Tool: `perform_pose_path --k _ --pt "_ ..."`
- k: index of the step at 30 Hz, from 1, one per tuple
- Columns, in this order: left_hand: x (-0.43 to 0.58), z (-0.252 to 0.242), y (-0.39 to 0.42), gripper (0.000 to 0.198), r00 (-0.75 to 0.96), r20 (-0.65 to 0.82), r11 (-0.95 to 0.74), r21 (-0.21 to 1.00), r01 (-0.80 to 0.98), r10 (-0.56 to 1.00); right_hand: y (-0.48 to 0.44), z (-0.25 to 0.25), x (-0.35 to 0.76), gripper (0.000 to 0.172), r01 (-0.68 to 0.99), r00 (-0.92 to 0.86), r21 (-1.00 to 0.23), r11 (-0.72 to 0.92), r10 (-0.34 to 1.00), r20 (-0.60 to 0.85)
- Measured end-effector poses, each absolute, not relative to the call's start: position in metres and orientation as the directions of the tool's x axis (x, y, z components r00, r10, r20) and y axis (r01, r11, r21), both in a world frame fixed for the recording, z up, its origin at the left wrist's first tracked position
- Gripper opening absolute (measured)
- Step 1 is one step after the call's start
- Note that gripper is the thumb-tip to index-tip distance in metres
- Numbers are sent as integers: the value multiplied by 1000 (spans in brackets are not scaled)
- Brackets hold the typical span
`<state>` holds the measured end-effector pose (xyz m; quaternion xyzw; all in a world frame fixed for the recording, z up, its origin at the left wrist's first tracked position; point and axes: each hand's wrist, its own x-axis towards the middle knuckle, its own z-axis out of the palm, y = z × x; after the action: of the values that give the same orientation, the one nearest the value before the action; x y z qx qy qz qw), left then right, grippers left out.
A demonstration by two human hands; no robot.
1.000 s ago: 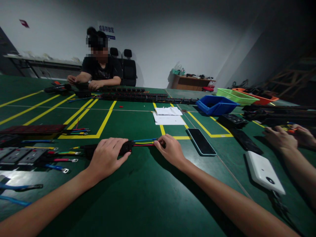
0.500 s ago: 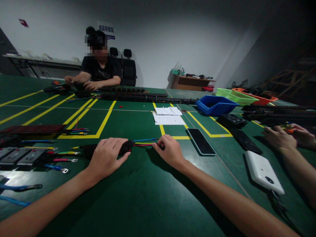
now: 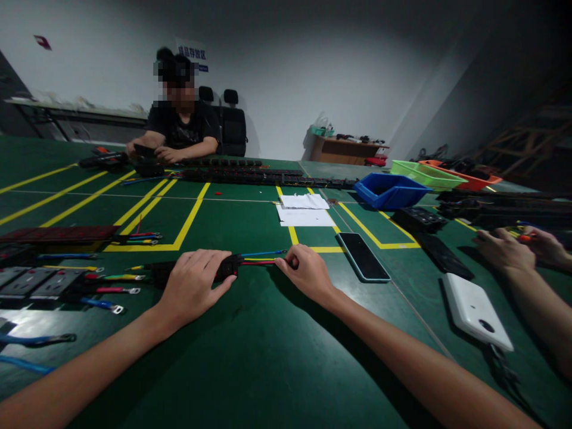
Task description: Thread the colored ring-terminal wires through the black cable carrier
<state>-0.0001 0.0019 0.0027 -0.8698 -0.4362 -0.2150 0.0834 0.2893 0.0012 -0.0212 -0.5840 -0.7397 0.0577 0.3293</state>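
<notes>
The black plastic socket block [image 3: 227, 267] lies flat on the green desk [image 3: 250, 363], just ahead of both forearms, with its long axis running left to right across my view. Most of it is hidden: the left hand [image 3: 193, 285] lies palm down over its middle, fingers curled over the far edge and thumb on the near side, clamped on it. Only the two ends of the block show. From its right end the red, blue and yellow wires [image 3: 259, 260] run straight on to the right along the same line. There the right hand [image 3: 308, 275] is pinched shut on their far ends. So the left hand is on the block itself and the right is off to its right, joined to it only by the wires. The two hands are well apart.

Left of the block I see loose coloured leads with ring terminals [image 3: 111, 291] and grey socket modules [image 3: 40, 283]. Right of the right hand lies a black phone [image 3: 363, 256], and beyond it a white flat device [image 3: 476, 310]. A co-worker's hands [image 3: 507, 253] are at the right edge. Farther back are white papers [image 3: 304, 213], a blue plastic bin [image 3: 388, 189], and a second person [image 3: 181, 128] seated across the desk.
</notes>
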Motion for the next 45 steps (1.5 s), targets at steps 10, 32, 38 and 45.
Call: perform_pose_path --k 10,32,38,45 --pt "2 2 2 42 539 459 -613 16 790 707 6 -24 293 26 809 -43 -527 262 920 390" --pt "0 2 3 43 533 455 -611 31 791 713 4 -26 290 23 730 -140 -467 499 778 613" --pt "1 2 2 42 530 449 -605 30 796 719 1 -26 290 25 764 -151 -409 500 754 639" --pt "1 3 2 42 521 446 -601 47 798 727 1 -25 290 26 786 -135 -425 449 796 591"
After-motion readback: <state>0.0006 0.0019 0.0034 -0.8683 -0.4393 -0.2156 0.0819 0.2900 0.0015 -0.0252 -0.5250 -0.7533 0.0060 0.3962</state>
